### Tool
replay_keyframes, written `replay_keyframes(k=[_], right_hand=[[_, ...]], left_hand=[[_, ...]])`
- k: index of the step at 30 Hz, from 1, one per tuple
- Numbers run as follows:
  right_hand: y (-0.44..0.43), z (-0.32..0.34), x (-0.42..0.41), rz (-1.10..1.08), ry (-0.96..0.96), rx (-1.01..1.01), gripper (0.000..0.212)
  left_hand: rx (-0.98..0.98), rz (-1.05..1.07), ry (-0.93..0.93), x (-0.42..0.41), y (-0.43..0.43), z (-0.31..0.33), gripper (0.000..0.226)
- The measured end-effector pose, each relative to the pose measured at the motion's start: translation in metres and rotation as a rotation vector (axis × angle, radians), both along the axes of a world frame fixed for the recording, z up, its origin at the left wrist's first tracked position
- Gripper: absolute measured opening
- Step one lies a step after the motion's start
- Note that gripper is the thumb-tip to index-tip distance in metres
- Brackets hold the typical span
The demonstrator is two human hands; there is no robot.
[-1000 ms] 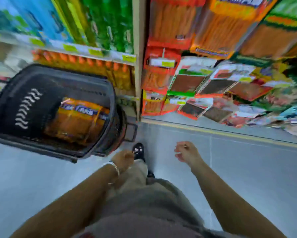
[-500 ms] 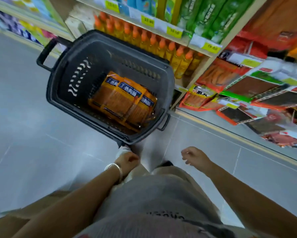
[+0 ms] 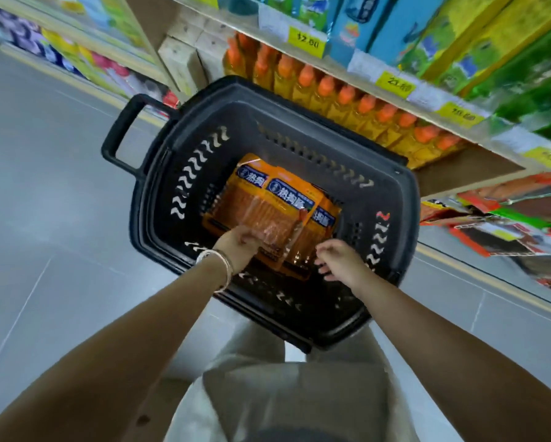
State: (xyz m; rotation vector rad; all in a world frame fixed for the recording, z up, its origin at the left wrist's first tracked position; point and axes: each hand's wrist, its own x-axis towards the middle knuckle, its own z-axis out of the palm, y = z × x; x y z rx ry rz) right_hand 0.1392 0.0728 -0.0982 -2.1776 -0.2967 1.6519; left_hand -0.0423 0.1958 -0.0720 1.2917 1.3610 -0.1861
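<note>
A black shopping basket [image 3: 392,199] stands on the floor in front of me beside a shelf. Several orange sausage packs [image 3: 268,202] with blue labels lie stacked inside it. My left hand [image 3: 239,245], with a bracelet on the wrist, reaches into the basket and grips the near edge of the top pack. My right hand [image 3: 341,260] hovers over the basket's near right side, fingers loosely spread, holding nothing.
The basket's handle [image 3: 121,132] sticks out at the left. Behind it a shelf holds orange-capped bottles [image 3: 347,100] under yellow price tags [image 3: 306,41]. Red and green packets [image 3: 507,215] fill the low shelf at right. Grey tiled floor [image 3: 44,218] spreads left.
Both hands moved forward from my lap into the basket; the left hand has taken hold of the top pack. The view swung so the basket is now centred and closer.
</note>
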Motion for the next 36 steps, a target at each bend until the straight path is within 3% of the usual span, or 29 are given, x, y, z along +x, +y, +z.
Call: replay_keyframes(k=[4,7,10,14,18,21,25,29,32,34,36], right_hand=[[0.027,-0.052,-0.009,-0.139,0.047,-0.059,0.012],[0.039,-0.095,-0.016,-0.243,0.043,-0.118,0.021],[0.048,-0.131,-0.021,-0.346,-0.010,-0.136,0.012],[0.063,-0.163,-0.025,-0.508,0.016,-0.232,0.041],[0.078,-0.172,-0.032,-0.646,0.033,-0.242,0.050],[0.084,-0.161,-0.037,-0.603,-0.087,-0.128,0.037],[0.075,-0.132,-0.044,-0.344,-0.180,0.101,0.023],[0.064,-0.102,-0.038,-0.373,0.050,0.233,0.016],[0.063,-0.092,-0.031,-0.351,0.274,0.279,0.009],[0.064,-0.095,-0.028,-0.360,0.349,0.258,0.005],[0.067,-0.105,-0.023,-0.377,0.315,0.198,0.018]], left_hand=[[-0.094,0.088,0.083,-0.005,0.032,-0.052,0.005],[-0.198,0.080,0.083,-0.008,0.047,-0.081,0.012],[-0.183,0.044,0.143,-0.009,0.053,-0.100,0.022],[-0.165,0.083,0.118,-0.013,0.054,-0.104,0.028],[-0.182,0.129,0.089,-0.016,0.057,-0.107,0.020],[-0.168,0.138,0.103,-0.013,0.060,-0.107,0.022],[-0.148,0.131,0.133,-0.015,0.059,-0.108,0.031],[-0.072,0.176,0.088,-0.019,0.063,-0.108,0.061],[-0.137,0.170,0.030,-0.019,0.074,-0.106,0.089],[-0.153,0.036,0.079,-0.021,0.084,-0.109,0.078],[-0.148,-0.016,0.115,-0.023,0.090,-0.115,0.058]])
